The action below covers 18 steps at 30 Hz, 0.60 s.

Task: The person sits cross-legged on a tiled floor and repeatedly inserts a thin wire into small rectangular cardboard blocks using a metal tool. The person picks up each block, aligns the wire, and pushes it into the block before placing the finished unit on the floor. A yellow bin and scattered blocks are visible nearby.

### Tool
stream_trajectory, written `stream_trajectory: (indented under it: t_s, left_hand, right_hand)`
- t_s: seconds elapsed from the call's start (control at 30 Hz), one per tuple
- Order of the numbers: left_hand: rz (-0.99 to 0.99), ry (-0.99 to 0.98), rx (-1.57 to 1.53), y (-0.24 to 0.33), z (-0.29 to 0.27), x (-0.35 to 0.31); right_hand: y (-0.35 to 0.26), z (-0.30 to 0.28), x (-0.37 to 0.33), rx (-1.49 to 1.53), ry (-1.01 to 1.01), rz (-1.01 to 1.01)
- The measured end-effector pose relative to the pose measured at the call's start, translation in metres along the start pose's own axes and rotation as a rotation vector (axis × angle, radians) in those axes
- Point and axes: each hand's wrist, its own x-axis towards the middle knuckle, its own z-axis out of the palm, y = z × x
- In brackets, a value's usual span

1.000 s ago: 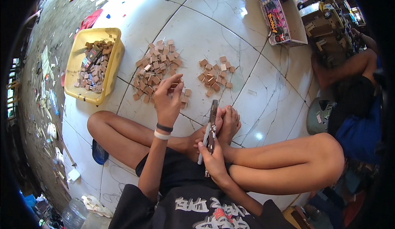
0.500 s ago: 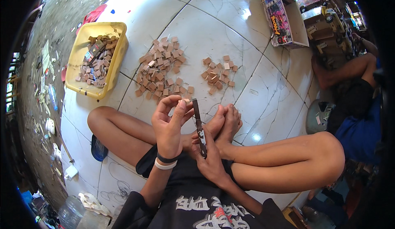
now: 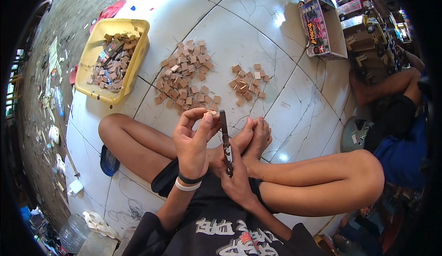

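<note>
Between the thumb and fingers of my left hand (image 3: 192,143) is a small wooden block (image 3: 212,113), partly hidden by the fingertips. A thin wire or pin sticks out of it to the right. My right hand (image 3: 237,177) is closed around a long, narrow dark tool (image 3: 224,131) with pale marks, held upright; its exact kind is unclear. Its upper end is at the wire, right beside the block. Beyond my hands lies a large pile of small wooden blocks (image 3: 184,74), many with thin wires. To its right is a smaller block pile (image 3: 248,84).
A yellow tub (image 3: 142,49) with wooden pieces stands at the left. Far right are a printed toy truck body (image 3: 317,30) and several wooden toy trucks (image 3: 366,30). Another person's leg (image 3: 386,88) is at the right. Tangled wire (image 3: 131,210) lies on the tiled floor (image 3: 304,122).
The view has shifted slightly. My left hand still pinches the block against the top of the dark tool, and both hands keep nearly the same pose.
</note>
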Motion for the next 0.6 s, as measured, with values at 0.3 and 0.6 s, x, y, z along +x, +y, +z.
stream_trajectory:
  t_s: [0.3, 0.6]
  left_hand:
    - [0.022, -0.012, 0.006, 0.001, -0.002, -0.004]
    - [0.122, 0.106, 0.103, -0.002, -0.001, -0.013]
  right_hand:
    - [0.006, 0.006, 0.002, -0.076, 0.064, -0.127]
    - [0.003, 0.007, 0.003, -0.412, 0.135, -0.098]
